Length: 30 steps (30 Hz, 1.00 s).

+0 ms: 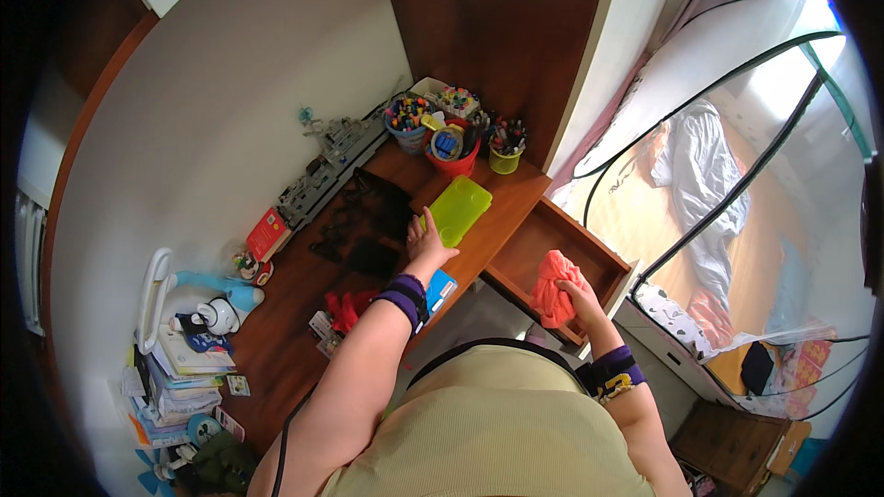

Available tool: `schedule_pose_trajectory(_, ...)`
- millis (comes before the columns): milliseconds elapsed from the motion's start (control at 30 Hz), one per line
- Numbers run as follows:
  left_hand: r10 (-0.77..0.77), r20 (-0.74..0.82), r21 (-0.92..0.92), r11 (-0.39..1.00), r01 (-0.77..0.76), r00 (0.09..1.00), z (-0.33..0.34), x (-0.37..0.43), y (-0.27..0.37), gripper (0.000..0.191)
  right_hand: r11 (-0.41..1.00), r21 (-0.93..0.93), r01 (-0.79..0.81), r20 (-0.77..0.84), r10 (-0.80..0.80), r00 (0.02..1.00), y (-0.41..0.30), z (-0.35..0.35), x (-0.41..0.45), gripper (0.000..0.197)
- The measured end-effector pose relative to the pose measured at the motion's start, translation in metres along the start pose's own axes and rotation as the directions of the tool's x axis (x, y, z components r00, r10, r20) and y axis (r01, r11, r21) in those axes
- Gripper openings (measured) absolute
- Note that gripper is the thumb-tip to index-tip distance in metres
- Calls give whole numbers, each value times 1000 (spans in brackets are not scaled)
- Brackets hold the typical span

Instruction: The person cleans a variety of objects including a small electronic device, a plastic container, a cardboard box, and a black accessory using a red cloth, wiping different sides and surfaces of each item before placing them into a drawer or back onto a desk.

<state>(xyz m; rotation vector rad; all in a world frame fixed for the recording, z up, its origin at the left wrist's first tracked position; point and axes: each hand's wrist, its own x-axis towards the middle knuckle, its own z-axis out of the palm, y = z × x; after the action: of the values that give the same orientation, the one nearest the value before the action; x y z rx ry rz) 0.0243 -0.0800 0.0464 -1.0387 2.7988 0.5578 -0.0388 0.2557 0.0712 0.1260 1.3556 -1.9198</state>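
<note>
My left hand (427, 243) reaches over the wooden desk, fingers spread at the lower left edge of a translucent yellow-green plastic case (461, 207). Whether it grips the case or only touches it, I cannot tell. My right hand (580, 295) is closed on a crumpled coral cloth (554, 283), held over the pulled-out wooden drawer (594, 248). Beside my left wrist lies a blue item (439, 290) near the desk's front edge. A red cloth-like item (349, 309) is partly hidden behind my left forearm.
Cups of pens (507, 145) and markers (407, 117) stand in the desk's back corner. A grey toy-brick ship model (331, 166) runs along the wall beside a red book (268, 235). Stacked papers (186, 386) and a lamp are at left; a netted bed is at right.
</note>
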Motion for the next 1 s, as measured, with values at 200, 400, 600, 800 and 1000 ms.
schedule_pose_trajectory(200, 138, -154, -208, 963, -169, 978, 6, 2, -10, 112, 999, 19, 47, 28, -48, 998, -9, -13, 1, 48)
schedule_pose_trajectory(400, 220, -404, -391, 836, -385, 888, -10, -12, 4, 88, 996, -14, 89, 21, -88, 996, -30, -16, -8, 49)
schedule_pose_trajectory(600, 433, -576, -301, 677, -672, 694, -49, -57, 42, 83, 868, -225, 442, 54, -442, 896, -73, 11, -11, 64)
schedule_pose_trajectory(800, 542, -665, -201, 533, -822, 513, -85, -116, 96, 94, 135, -653, 746, 415, -760, 500, -111, 126, -47, 58)
schedule_pose_trajectory(1000, 587, -723, -83, 450, -889, 364, -118, -146, 104, 94, 97, -775, 624, 322, -790, 522, -111, 129, -40, 36)
